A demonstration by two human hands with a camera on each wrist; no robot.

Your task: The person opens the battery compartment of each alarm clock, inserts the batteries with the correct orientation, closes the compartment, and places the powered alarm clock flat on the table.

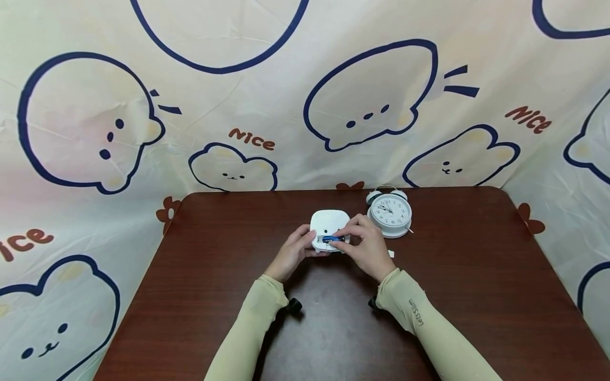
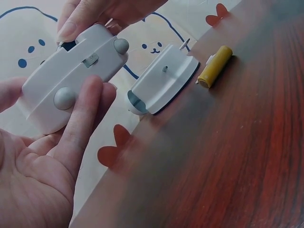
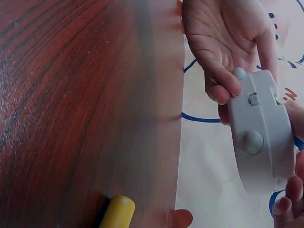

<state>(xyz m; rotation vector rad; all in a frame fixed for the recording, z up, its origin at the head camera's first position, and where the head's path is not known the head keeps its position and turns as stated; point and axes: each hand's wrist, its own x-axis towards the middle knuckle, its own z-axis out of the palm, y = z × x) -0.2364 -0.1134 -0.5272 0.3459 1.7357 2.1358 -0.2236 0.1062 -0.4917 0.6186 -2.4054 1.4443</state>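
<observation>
My left hand (image 1: pixel 289 255) grips the side of a small white rounded-square device (image 1: pixel 330 219), its open battery compartment facing up. In that slot sits a blue battery (image 1: pixel 332 239), pinched between the thumb and fingers of my right hand (image 1: pixel 369 251). The left wrist view shows the device's lower edge with two grey rounded feet (image 2: pixel 64 98) and a small notch; left fingers press along this edge. There the right thumb and fingers lie over the slot and mostly hide the battery. In the right wrist view, both hands surround the device (image 3: pixel 261 118).
A white twin-bell alarm clock (image 1: pixel 391 211) stands at the table's back, just right of my right hand. A small white piece (image 1: pixel 391 254) lies in front of it. A yellow battery (image 2: pixel 216 66) rests on the brown table (image 1: pixel 476 275). A printed cloth (image 1: pixel 286 106) hangs behind.
</observation>
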